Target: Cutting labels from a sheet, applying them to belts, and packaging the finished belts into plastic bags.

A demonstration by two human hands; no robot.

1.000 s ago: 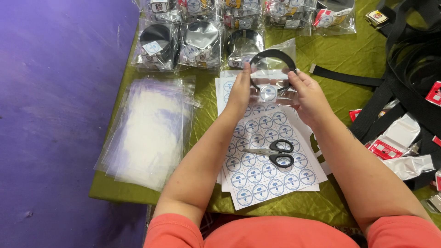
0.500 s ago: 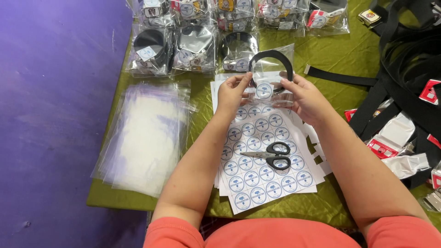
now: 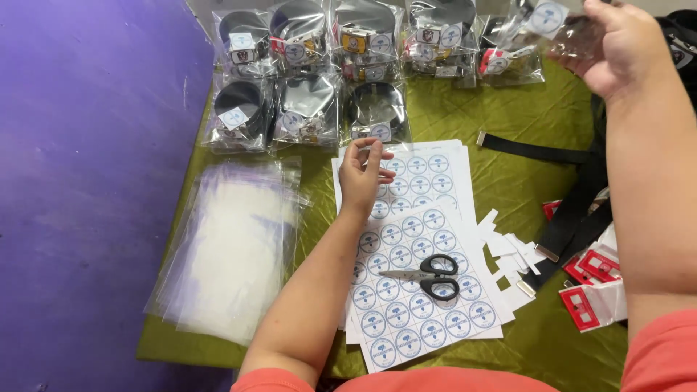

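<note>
My right hand (image 3: pixel 617 47) is raised at the top right, gripping a clear bag with a black belt (image 3: pixel 559 29) inside and a round white sticker on it. My left hand (image 3: pixel 363 174) hovers over the white sticker sheets (image 3: pixel 425 239), fingers loosely curled, nothing visibly held. Black-handled scissors (image 3: pixel 428 276) lie on the sheets just below that hand. Several packed belt bags (image 3: pixel 312 80) lie in rows at the back of the green cloth.
A stack of empty clear bags (image 3: pixel 232 247) lies at the left on the green cloth (image 3: pixel 508 181). Loose black belts (image 3: pixel 573 210), white paper scraps (image 3: pixel 508 254) and red tags (image 3: pixel 588 290) sit at the right. A purple surface (image 3: pixel 87 181) lies beyond the cloth's left edge.
Both hands held the bagged belt over the sticker sheets; now my right hand has carried it up to the far right and my left hand has let go, staying over the sheets.
</note>
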